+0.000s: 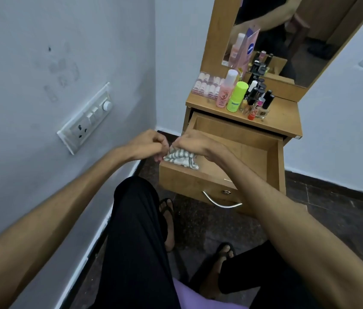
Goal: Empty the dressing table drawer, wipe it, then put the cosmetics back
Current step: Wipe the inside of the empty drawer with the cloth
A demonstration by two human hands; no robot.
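Striped grey-white cloth (181, 159) bunched at near-left corner of open wooden drawer (273, 166), gripped by both hands: left hand (148, 143) pinches its left edge, right hand (195, 142) curls over the top. Cosmetics (240, 94) stand on tabletop (287, 117) beyond the hands.
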